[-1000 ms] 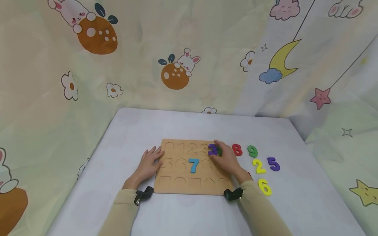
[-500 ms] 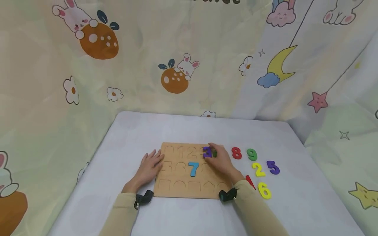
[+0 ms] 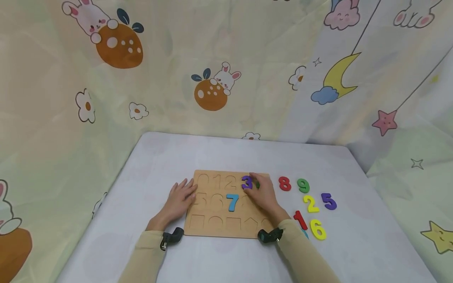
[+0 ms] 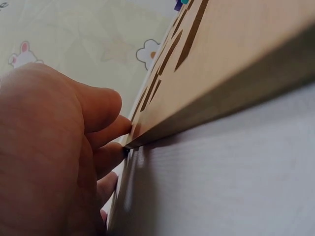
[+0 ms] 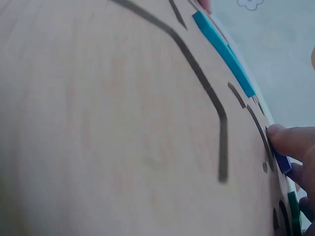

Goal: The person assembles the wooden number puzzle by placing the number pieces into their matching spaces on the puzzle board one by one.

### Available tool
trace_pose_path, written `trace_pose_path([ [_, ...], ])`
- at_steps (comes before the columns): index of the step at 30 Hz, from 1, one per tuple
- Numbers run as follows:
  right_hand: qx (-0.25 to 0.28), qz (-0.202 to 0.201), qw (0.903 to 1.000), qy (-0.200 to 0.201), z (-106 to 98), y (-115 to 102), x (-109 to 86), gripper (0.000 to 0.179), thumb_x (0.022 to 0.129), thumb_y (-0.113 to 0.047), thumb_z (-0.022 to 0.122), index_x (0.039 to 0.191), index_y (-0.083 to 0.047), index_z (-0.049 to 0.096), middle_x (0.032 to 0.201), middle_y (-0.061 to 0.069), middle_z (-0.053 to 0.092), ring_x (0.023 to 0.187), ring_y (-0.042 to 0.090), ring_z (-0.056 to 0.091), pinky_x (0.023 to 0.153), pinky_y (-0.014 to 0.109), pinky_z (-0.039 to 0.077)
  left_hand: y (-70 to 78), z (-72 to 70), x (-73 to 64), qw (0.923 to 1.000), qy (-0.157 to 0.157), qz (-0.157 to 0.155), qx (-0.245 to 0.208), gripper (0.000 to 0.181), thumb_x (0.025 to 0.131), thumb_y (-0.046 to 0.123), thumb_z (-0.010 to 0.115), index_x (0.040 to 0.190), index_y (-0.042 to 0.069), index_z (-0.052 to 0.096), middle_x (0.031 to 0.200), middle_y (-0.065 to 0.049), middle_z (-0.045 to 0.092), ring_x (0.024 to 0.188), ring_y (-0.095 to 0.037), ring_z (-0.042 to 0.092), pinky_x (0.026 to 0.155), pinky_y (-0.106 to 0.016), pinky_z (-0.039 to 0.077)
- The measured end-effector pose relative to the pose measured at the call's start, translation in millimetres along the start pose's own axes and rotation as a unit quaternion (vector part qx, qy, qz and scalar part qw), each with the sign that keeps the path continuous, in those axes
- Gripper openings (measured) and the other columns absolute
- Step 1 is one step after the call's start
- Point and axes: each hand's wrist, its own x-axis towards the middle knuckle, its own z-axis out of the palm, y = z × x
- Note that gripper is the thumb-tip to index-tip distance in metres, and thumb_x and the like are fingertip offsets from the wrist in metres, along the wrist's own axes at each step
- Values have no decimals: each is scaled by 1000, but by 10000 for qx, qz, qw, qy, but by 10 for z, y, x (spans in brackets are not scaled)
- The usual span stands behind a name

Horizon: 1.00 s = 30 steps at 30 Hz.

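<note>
A wooden number board lies on the table with a blue number 7 on it. My right hand pinches a purple number 3 at the board's top row; the right wrist view shows thumb and finger on the purple number. Whether it sits fully in its recess cannot be told. Just beside it, partly under the hand, is a green number piece. My left hand rests against the board's left edge with its fingers extended, and in the left wrist view the fingertips touch that edge.
Right of the board lie a red 8, green 9, yellow 2, purple 5, yellow 6 and red 1. A blue piece is mostly hidden by the right sleeve. A printed cloth hangs behind the table.
My right hand has shifted left with the purple 3, over the top row's recess. The red 1 has come out from behind the arm. The left hand keeps its place at the edge.
</note>
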Motion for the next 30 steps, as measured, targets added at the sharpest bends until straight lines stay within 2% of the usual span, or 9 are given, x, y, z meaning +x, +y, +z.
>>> trace_pose_path([
  [10, 58, -120, 9993, 358, 45, 30, -37, 56, 80, -25, 81, 131, -13, 62, 128, 7, 64, 122, 28, 48, 105, 47, 38, 9, -3, -1, 9999, 62, 72, 40, 43, 100, 18, 53, 140, 2, 52, 154, -14, 36, 146, -38, 21, 119, -57, 4],
  [18, 35, -297, 9986, 442, 58, 50, -32, 57, 78, -26, 83, 130, -14, 63, 123, 7, 65, 118, 28, 50, 101, 46, 40, 13, -6, 3, 9999, 109, 78, -5, 43, 99, 17, 53, 139, 1, 53, 154, -15, 36, 146, -38, 22, 119, -58, 5],
  [26, 99, -186, 9992, 343, 56, 59, -45, 61, 80, -27, 81, 135, -14, 59, 130, 8, 61, 123, 28, 48, 104, 48, 40, 2, -4, 3, 9999, 109, 119, -19, 43, 100, 18, 53, 139, 1, 53, 154, -15, 36, 146, -38, 22, 118, -58, 5],
  [30, 386, 33, 9990, 209, 17, 75, -64, 64, 81, -28, 79, 139, -15, 54, 138, 9, 54, 130, 30, 45, 109, 50, 38, 2, 0, 0, 9998, 112, 139, -10, 43, 100, 18, 53, 139, 1, 53, 153, -15, 36, 146, -39, 22, 118, -59, 6],
])
